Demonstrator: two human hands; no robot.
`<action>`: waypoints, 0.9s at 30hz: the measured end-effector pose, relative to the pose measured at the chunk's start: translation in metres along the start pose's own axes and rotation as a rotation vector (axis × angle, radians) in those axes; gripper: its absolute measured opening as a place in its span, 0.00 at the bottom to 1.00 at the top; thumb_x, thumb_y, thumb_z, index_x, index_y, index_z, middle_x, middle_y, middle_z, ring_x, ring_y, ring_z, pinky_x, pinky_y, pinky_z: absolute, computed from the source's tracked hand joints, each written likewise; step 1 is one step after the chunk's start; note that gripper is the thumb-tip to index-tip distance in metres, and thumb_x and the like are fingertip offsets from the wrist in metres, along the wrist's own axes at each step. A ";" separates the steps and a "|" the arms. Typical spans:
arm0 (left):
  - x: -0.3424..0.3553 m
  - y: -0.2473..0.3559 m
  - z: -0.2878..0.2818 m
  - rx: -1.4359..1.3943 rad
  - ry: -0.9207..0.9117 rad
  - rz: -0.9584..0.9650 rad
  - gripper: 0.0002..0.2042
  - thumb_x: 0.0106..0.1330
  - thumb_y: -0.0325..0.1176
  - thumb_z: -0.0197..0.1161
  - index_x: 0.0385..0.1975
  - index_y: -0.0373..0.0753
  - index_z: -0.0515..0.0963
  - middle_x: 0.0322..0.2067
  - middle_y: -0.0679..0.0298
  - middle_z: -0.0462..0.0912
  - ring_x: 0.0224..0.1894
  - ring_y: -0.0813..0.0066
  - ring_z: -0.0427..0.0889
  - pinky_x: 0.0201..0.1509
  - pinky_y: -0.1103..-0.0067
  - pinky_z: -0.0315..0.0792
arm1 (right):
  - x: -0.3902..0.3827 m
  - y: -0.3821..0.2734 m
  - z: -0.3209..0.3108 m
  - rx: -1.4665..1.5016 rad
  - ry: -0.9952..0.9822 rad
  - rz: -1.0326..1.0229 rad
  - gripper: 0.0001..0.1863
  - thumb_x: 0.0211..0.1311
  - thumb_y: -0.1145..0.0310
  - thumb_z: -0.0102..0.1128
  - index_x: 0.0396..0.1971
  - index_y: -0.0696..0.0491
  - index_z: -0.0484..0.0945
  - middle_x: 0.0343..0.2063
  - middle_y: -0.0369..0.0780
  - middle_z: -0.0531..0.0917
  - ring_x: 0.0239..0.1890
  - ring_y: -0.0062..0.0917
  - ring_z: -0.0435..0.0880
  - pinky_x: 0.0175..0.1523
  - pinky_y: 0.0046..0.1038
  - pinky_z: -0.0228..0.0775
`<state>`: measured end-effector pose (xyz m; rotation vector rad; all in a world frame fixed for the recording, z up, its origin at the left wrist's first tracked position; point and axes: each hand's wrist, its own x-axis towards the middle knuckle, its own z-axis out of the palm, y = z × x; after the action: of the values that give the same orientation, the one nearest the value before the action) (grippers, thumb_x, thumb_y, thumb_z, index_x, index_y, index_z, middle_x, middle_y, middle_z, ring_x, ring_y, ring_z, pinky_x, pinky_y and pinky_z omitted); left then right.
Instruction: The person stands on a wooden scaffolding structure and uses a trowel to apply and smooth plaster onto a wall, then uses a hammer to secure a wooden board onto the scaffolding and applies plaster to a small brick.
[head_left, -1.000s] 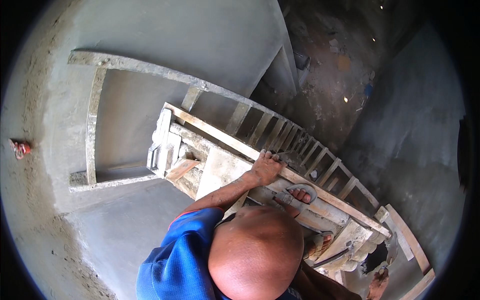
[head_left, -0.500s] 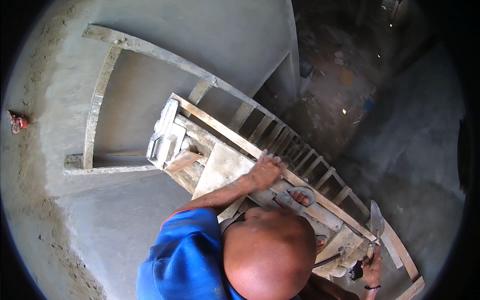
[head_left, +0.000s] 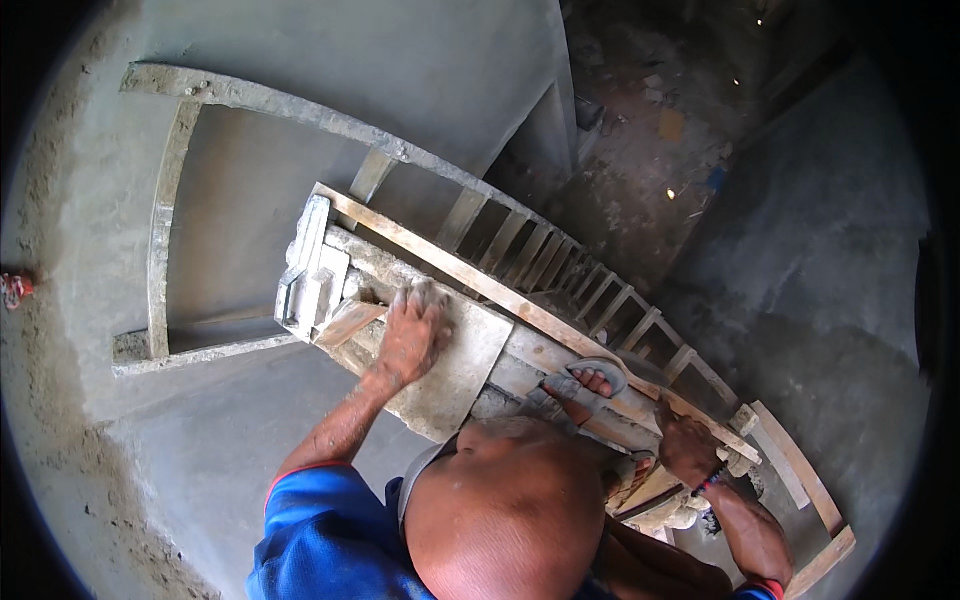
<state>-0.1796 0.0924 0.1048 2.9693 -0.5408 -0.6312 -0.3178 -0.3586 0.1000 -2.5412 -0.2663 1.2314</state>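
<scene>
My left hand [head_left: 412, 335] is over a pale flat panel [head_left: 460, 345] on the platform, fingers spread and a little blurred, near a short wood block [head_left: 348, 325]. It holds nothing that I can see. My right hand [head_left: 688, 448], with a dark band at the wrist, is at the right part of a long wooden strip [head_left: 450, 255]. Its fingers are bent over the strip's near edge, and what they hold, if anything, is hidden. No trowel shows in the view now. A sandalled foot [head_left: 592, 382] stands on the planks between my hands.
A wooden ladder [head_left: 270, 97] runs along the far side of the platform. White metal tools [head_left: 310, 270] lie at its left end. Grey plastered walls [head_left: 800, 240] rise around, and a dark floor with debris [head_left: 665, 125] lies far below. A red object [head_left: 15, 288] is on the left wall.
My left hand has left the wooden strip and moved left over the panel. My right hand, which held a trowel at the strip's right end, has moved left and up. The view has shifted slightly.
</scene>
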 end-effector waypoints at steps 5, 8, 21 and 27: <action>-0.050 0.028 0.038 -0.034 -0.314 -0.070 0.50 0.57 0.53 0.67 0.73 0.41 0.43 0.72 0.38 0.32 0.71 0.26 0.32 0.72 0.45 0.40 | 0.059 -0.079 -0.041 0.018 0.073 -0.168 0.34 0.54 0.75 0.53 0.64 0.64 0.60 0.30 0.55 0.83 0.37 0.46 0.84 0.45 0.42 0.75; -0.051 0.028 0.055 0.015 -0.292 -0.049 0.55 0.54 0.54 0.70 0.73 0.40 0.40 0.71 0.35 0.30 0.70 0.22 0.29 0.70 0.41 0.37 | 0.090 -0.130 -0.054 0.074 0.071 -0.089 0.30 0.57 0.73 0.53 0.61 0.65 0.62 0.31 0.55 0.83 0.38 0.46 0.84 0.46 0.42 0.75; -0.052 0.007 0.076 -0.078 -0.302 -0.005 0.54 0.54 0.58 0.68 0.73 0.41 0.41 0.70 0.34 0.29 0.69 0.20 0.27 0.70 0.40 0.33 | 0.232 -0.295 -0.106 0.055 0.304 -0.484 0.15 0.57 0.77 0.49 0.42 0.68 0.76 0.28 0.56 0.84 0.35 0.48 0.86 0.40 0.42 0.78; -0.054 0.006 0.073 -0.123 -0.287 -0.013 0.53 0.55 0.58 0.67 0.73 0.40 0.41 0.71 0.36 0.30 0.69 0.22 0.27 0.70 0.41 0.32 | 0.231 -0.291 -0.120 0.062 0.266 -0.392 0.16 0.56 0.79 0.50 0.44 0.69 0.74 0.31 0.59 0.83 0.40 0.49 0.85 0.46 0.43 0.77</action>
<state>-0.2574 0.1063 0.0591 2.7856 -0.4802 -1.0607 -0.0911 -0.0408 0.1022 -2.4093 -0.6167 0.7369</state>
